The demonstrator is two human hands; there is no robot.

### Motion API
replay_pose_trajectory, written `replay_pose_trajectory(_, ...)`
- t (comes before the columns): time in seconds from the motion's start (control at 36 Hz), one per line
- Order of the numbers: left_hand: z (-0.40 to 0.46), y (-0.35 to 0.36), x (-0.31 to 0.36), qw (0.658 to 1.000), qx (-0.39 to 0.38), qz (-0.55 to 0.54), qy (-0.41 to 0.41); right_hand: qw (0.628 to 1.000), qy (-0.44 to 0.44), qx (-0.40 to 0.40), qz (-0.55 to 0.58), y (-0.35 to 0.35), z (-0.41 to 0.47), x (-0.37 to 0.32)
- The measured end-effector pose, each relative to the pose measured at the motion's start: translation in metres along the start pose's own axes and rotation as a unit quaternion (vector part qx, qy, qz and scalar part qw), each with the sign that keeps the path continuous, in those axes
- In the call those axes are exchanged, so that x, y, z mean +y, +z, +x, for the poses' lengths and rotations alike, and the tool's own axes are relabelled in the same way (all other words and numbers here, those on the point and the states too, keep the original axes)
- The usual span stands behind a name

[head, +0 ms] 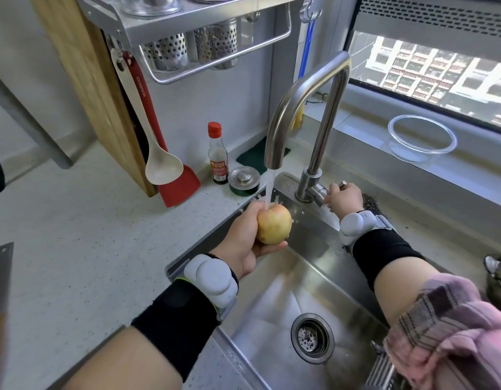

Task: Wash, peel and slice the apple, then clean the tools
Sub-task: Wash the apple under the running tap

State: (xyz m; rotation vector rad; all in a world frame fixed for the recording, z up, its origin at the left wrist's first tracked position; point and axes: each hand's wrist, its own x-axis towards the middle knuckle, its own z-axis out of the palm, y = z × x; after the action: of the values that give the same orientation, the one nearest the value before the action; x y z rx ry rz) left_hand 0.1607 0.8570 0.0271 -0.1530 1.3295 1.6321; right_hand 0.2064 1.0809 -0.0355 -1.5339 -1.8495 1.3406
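My left hand (245, 237) reaches over the sink (272, 299), fingers curled round the apple (273, 224) under the running tap (303, 108), while my right hand (345, 199) grips the tap's lever (332, 188).

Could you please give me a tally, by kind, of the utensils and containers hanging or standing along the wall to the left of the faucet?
Perforated metal holders: 2
Hanging utensils, a cream spoon and a red spatula: 2
Sauce bottle with red cap: 1
Wooden cutting board: 1
Total: 6
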Motion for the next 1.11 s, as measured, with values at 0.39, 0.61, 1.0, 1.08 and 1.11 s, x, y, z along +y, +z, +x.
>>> replay_pose_trajectory(0.39, 0.009, 0.011, -0.025, 0.98, 0.146, 0.09, 0.104, 0.918, 0.158, -0.261, 0.254, 0.045, -0.148, -0.015)
replay_pose_trajectory(0.61, 0.02, 0.006, -0.037, 0.974, 0.209, 0.048, 0.071, 0.923, 0.144, -0.201, 0.295, 0.06, -0.165, 0.004)
replay_pose_trajectory(1.0, 0.019, 0.01, -0.044, 0.954, 0.14, 0.203, 0.172, 0.842, 0.246, -0.208, 0.433, 0.054, -0.159, -0.001)
replay_pose_trajectory(1.08, 0.021, 0.001, -0.033, 0.978, 0.145, 0.116, 0.096, 0.907, 0.179, -0.208, 0.319, 0.068, -0.163, 0.0)
replay_pose_trajectory(1.11, 0.024, -0.002, -0.029, 0.984, 0.135, 0.094, 0.06, 0.931, 0.147, -0.198, 0.268, 0.071, -0.166, 0.0)
